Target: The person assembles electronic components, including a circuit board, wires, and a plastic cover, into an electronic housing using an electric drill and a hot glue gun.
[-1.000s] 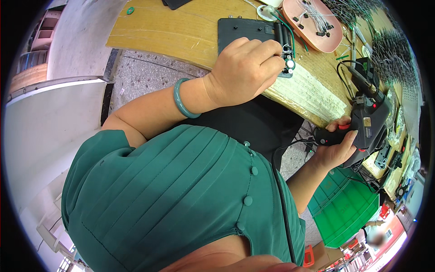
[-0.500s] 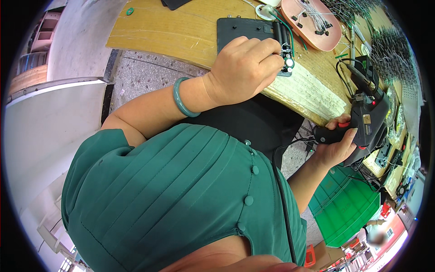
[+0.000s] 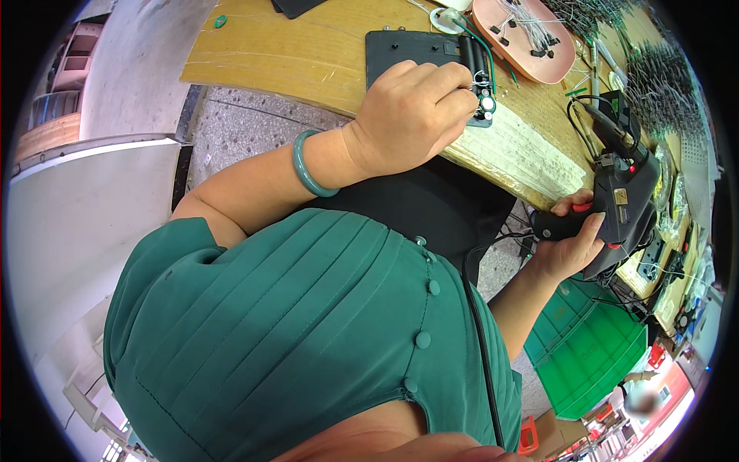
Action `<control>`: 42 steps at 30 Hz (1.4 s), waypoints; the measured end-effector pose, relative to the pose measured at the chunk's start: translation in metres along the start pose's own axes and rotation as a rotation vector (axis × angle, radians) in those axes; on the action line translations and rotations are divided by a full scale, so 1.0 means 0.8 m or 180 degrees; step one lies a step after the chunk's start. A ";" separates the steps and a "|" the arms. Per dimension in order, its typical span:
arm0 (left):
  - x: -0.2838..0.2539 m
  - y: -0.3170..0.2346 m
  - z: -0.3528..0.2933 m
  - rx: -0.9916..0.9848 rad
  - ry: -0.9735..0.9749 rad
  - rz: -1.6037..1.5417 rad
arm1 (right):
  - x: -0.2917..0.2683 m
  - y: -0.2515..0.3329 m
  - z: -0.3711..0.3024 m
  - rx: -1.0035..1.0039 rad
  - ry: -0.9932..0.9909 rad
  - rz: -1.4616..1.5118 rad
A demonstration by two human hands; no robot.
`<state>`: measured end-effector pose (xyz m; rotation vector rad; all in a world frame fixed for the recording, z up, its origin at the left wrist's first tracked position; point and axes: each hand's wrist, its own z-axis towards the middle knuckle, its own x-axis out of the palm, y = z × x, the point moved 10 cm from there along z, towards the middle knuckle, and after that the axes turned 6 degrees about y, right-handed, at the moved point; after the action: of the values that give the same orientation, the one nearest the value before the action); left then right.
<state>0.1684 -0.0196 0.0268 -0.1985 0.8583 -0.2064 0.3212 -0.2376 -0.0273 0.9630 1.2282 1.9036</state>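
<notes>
My left hand (image 3: 419, 115), with a grey-green bangle at its wrist, is closed over a flat black panel (image 3: 408, 42) at the table's front edge. Its fingertips pinch beside a small circuit board (image 3: 486, 103) with silvery round parts, thin wires and a black cylinder; what they hold is hidden. A green wire (image 3: 489, 58) curves up from the board. At the right, my right hand (image 3: 570, 246) is wrapped round the handle of a black pistol-grip soldering gun (image 3: 620, 202). My thumb lies along its body, and a finger is by the red trigger (image 3: 581, 208).
A pink tray (image 3: 539, 54) of white wires with black connectors stands beyond the panel. Bundles of dark wires (image 3: 670, 85) lie at the far right. Below the tool is a green bin (image 3: 589, 346). A black cable (image 3: 481, 346) hangs down my front. Another person stands far off.
</notes>
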 end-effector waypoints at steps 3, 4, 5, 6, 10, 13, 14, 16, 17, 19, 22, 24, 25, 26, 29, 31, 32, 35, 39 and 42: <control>0.001 0.000 0.000 0.0007 -0.0017 0.0008 | 0.001 0.000 0.000 -0.0019 0.0037 0.0035; 0.000 0.000 0.000 0.0015 -0.0037 0.0007 | 0.002 0.000 0.000 -0.0029 0.0021 0.0043; 0.001 0.000 0.000 0.0017 -0.0035 0.0006 | 0.002 0.001 0.000 -0.0038 0.0004 0.0051; 0.000 0.000 0.000 0.0017 -0.0055 -0.0012 | 0.002 0.001 0.000 -0.0037 0.0000 0.0051; 0.001 0.000 -0.001 0.0022 -0.0011 0.0014 | -0.001 -0.001 -0.001 -0.0011 0.0050 -0.0025; 0.002 -0.001 -0.002 0.0001 0.0026 0.0074 | -0.001 -0.001 -0.002 -0.0005 0.0067 -0.0046; 0.002 -0.002 -0.002 0.0003 0.0028 0.0071 | 0.000 0.000 -0.002 -0.0011 0.0087 -0.0047; 0.004 -0.004 -0.001 0.0026 0.0084 0.0108 | 0.001 0.001 -0.001 -0.0021 0.0103 -0.0048; 0.003 -0.005 0.000 0.0028 0.0087 0.0108 | 0.002 0.001 -0.001 -0.0031 0.0122 -0.0048; 0.004 -0.007 0.001 0.0077 0.0138 0.0207 | 0.002 0.001 -0.002 -0.0035 0.0116 -0.0061; 0.006 -0.006 -0.001 0.0111 0.0151 0.0080 | 0.002 0.001 -0.002 -0.0045 0.0125 -0.0061; 0.004 -0.005 -0.002 0.0069 0.0098 0.0036 | 0.002 0.000 -0.002 -0.0053 0.0143 -0.0043; 0.001 -0.004 -0.003 0.0026 0.0044 -0.0011 | 0.004 0.001 -0.001 -0.0076 0.0167 -0.0039; 0.002 -0.004 -0.002 0.0027 0.0041 -0.0005 | 0.005 0.002 -0.001 -0.0099 0.0192 -0.0034; -0.014 0.001 0.001 -0.0068 -0.0302 -0.0241 | 0.004 0.000 0.000 -0.0078 0.0184 -0.0012; -0.031 0.026 0.004 -0.0556 -0.0607 -0.1033 | 0.006 0.004 0.000 -0.0103 0.0219 -0.0025; -0.038 0.032 0.006 -0.0548 -0.0610 -0.1028 | 0.008 0.005 -0.001 -0.0121 0.0248 -0.0043; -0.009 0.074 0.002 -0.1338 0.0222 -0.1801 | 0.003 0.002 -0.001 -0.0105 0.0173 -0.0018; 0.019 0.086 -0.007 -0.2111 0.0866 -0.2999 | 0.005 0.003 -0.003 -0.0089 0.0174 -0.0062; 0.013 0.066 0.010 -0.1163 0.0901 -0.2613 | 0.002 0.002 -0.004 -0.0083 0.0096 -0.0080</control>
<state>0.1866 0.0292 0.0109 -0.8819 1.0555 -0.8605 0.3175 -0.2379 -0.0259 0.9045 1.2242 1.9164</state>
